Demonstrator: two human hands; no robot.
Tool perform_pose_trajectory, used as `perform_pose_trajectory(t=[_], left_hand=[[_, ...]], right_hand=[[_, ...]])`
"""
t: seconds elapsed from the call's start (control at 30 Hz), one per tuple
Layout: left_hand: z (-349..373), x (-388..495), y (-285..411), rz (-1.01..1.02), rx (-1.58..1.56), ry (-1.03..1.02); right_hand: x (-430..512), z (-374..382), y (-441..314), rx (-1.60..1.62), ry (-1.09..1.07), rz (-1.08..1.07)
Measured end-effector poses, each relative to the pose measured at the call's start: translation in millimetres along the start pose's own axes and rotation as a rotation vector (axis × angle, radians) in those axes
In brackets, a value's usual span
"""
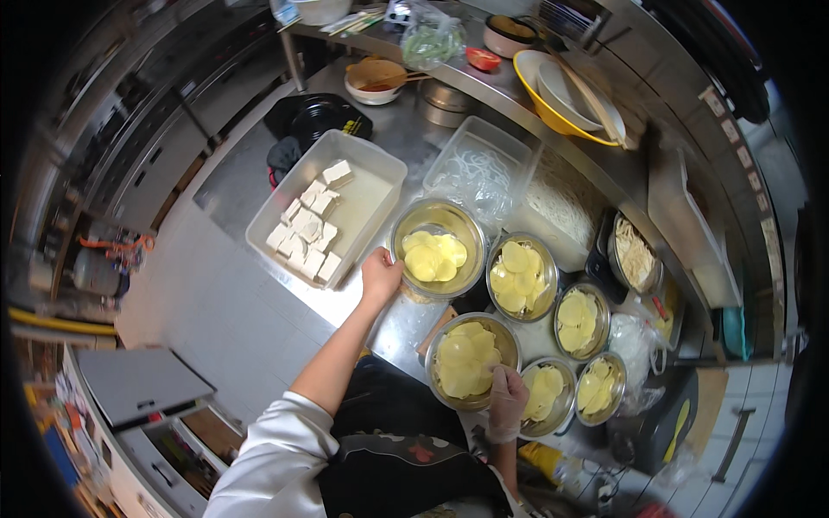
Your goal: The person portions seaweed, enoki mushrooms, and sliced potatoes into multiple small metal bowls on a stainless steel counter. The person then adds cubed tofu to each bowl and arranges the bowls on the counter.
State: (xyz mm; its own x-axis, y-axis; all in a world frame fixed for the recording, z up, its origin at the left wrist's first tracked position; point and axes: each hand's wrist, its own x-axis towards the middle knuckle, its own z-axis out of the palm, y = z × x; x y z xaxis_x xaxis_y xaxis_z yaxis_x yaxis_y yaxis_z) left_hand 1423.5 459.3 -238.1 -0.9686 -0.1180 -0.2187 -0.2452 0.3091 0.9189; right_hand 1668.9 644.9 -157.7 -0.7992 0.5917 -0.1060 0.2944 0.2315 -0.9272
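Note:
My bare left hand [381,277] grips the rim of a steel bowl [480,228] that holds thin yellow slices, likely potato [432,256]. Over the right edge of a nearer steel bowl [439,382], my right hand [508,395] wears a clear plastic glove, its fingers closed at the slices [463,359]; whether it pinches one cannot be told. Several more steel bowls with similar slices stand to the right, among them one by my right hand [543,396] and one farther back [522,277]. Pale strips show under some slices.
A plastic tub [382,188] with white tofu blocks in liquid stands left of the bowls. Behind are a tub of translucent noodles [479,165] and a container of thin white noodles [560,207]. A steel shelf [453,81] overhangs the back, with a yellow-rimmed bowl [541,107] on it.

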Motion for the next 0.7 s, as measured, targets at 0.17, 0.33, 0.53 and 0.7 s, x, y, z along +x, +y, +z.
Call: perform_pose_trajectory(t=[0.17,0.33,0.53,0.7], left_hand=[[-32,-8,30,-0.095,-0.286,-0.159],[-63,-32,93,-0.015,-0.312,-0.477],[-15,-82,156,-0.024,-0.347,-0.895],[68,-145,176,-0.202,-0.424,-1.202]], right_hand=[[6,6,-35,-0.034,0.060,-0.007],[16,-2,-65,-0.279,0.022,-0.147],[-7,-73,-78,-0.506,0.136,-0.459],[-31,-177,-71,-0.552,0.303,-0.394]])
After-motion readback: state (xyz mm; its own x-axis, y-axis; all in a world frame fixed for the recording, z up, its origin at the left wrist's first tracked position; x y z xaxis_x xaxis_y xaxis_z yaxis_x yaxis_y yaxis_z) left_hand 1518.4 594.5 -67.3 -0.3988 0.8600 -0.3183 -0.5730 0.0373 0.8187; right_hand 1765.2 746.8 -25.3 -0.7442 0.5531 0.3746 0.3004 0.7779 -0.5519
